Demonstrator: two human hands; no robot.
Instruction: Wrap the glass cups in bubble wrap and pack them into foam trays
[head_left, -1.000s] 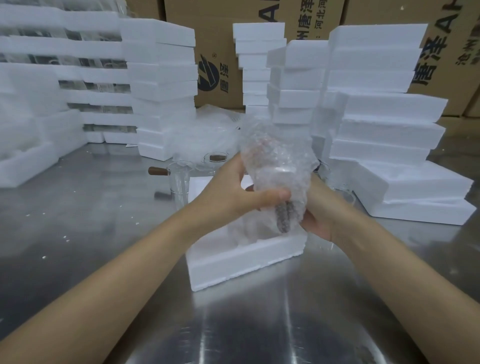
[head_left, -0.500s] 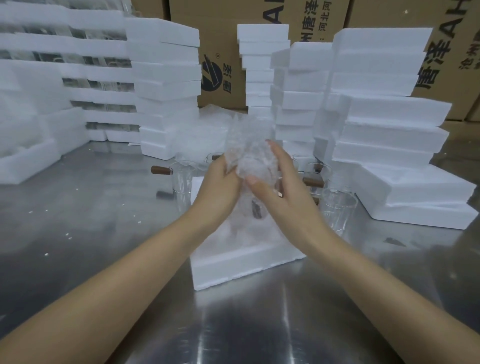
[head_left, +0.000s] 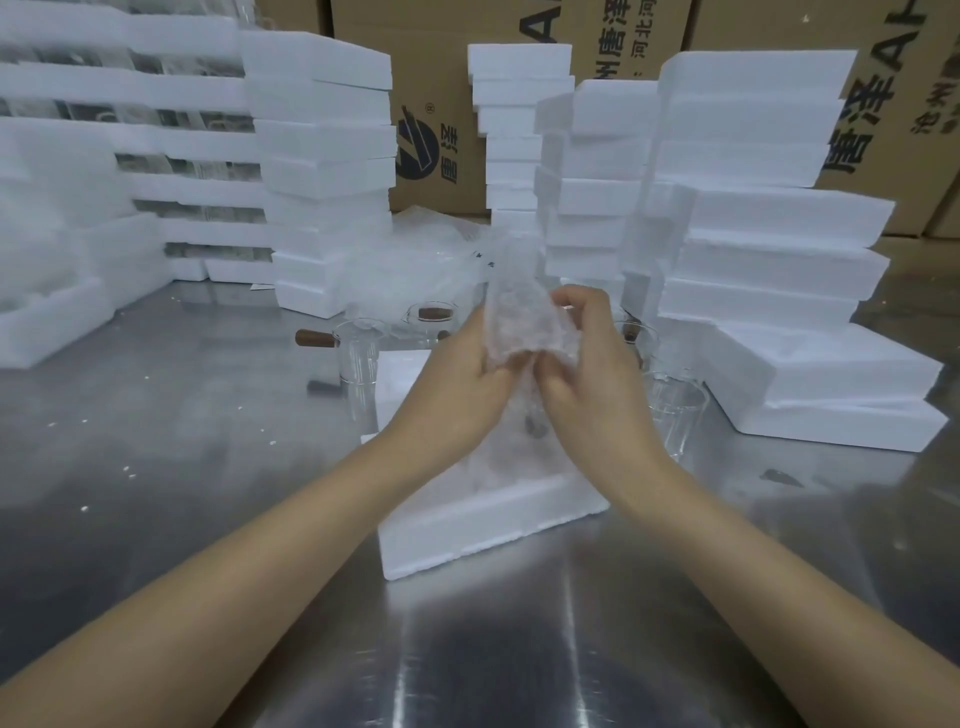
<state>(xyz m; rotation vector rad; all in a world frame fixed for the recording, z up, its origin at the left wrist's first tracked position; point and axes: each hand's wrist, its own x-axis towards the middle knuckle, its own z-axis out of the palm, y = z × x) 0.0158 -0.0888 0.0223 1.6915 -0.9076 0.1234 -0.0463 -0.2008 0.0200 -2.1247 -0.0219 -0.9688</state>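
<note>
Bubble wrap, crumpled around a glass cup that barely shows through it, stands upright between the person's two hands, above an open foam tray on the steel table. The left hand grips the bundle's lower left side with curled fingers. The right hand pinches the wrap on the right, thumb against fingertips. Bare glass cups stand just beside the tray.

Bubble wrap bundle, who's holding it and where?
Both hands: the left hand grips the bubble wrap bundle at its lower left, the right hand pinches its right side.
</note>
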